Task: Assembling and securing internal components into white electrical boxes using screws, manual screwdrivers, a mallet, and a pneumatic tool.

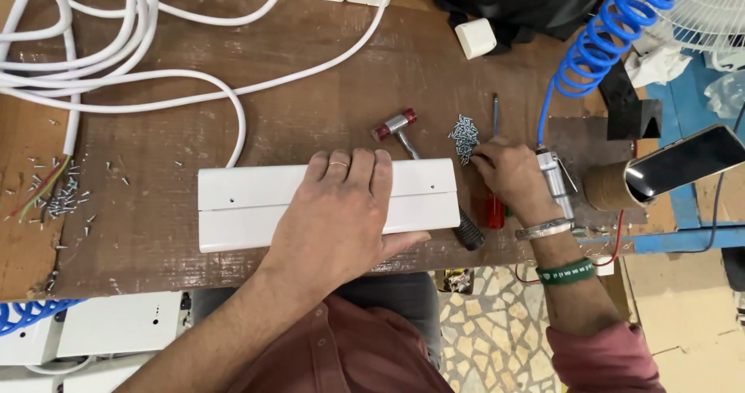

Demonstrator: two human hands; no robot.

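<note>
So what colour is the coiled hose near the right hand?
Blue coiled hose, clearest in the head view.

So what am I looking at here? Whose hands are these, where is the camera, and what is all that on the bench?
The camera sits on a person's head and looks down at a brown workbench. There is no machine, just two bare hands. The left hand lies flat on a long white plastic casing. The right hand reaches into a small pile of screws. Close by lie a small hammer, a red-handled screwdriver, a metal air tool on a blue coiled hose, and white cables.
</note>
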